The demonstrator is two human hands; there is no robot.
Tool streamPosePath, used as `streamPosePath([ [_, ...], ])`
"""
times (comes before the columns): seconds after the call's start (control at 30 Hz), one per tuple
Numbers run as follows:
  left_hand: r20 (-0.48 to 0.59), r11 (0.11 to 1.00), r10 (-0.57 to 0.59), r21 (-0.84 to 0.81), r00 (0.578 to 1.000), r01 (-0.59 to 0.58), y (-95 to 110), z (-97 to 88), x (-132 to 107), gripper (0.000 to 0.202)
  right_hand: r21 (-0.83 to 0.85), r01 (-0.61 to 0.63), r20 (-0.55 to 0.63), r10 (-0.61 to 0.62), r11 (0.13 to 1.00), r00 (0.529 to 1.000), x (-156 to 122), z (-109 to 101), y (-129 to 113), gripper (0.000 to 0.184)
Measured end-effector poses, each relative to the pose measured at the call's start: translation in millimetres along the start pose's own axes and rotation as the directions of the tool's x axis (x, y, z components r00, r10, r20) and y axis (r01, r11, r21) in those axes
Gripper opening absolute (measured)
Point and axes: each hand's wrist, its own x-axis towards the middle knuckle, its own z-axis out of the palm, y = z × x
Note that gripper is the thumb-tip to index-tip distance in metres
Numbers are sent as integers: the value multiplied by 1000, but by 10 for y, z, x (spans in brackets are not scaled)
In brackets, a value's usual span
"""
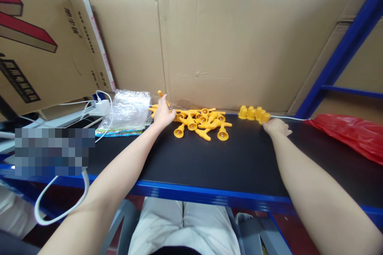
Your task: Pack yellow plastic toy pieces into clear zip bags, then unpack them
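At the back of the black table top, my left hand (163, 113) is closed around a yellow bell-shaped plastic piece (160, 93), whose narrow end sticks up above the fingers. Right below and beside it lies a loose pile of similar yellow pieces (191, 121), with stems and flared cup ends; small shiny parts show inside some cups. To the right, several yellow pieces (250, 112) stand in a short row, cups down. My right hand (277, 126) is at the near end of that row, its fingers closed on the last yellow piece (265, 117).
A bubble-wrap bag (127, 107) lies left of the pile, beside a white charger (103, 106) and cables. A red plastic bag (348, 133) lies at the right. Cardboard (224, 48) walls the back; a blue frame post (341, 44) slants up on the right.
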Motion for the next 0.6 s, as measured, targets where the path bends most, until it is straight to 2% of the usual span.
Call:
streamPosePath([
  [0.07, -1, 1000, -1, -3, 1000, 1, -12, 8, 2, 71, 27, -174, 36, 173, 984, 984, -12, -16, -28, 44],
  [0.1, -2, 1000, 0, -2, 1000, 0, -19, 12, 3, 71, 45, -204, 52, 202, 978, 978, -17, -27, -44, 44],
  [0.23, 1, 1000, -2, 23, 1000, 2, -31, 18, 3, 69, 105, -152, 74, 145, 983, 987, -17, -46, -76, 34],
  [0.37, 18, 999, 7, 44, 1000, -8, -17, 10, -4, 69, 123, -131, 66, 123, 984, 990, 8, -16, -61, 32],
  [0.6, 46, 992, 51, 114, 998, -56, 27, -14, -25, 68, 99, -56, 67, 49, 994, 996, 21, 8, -67, 25],
])
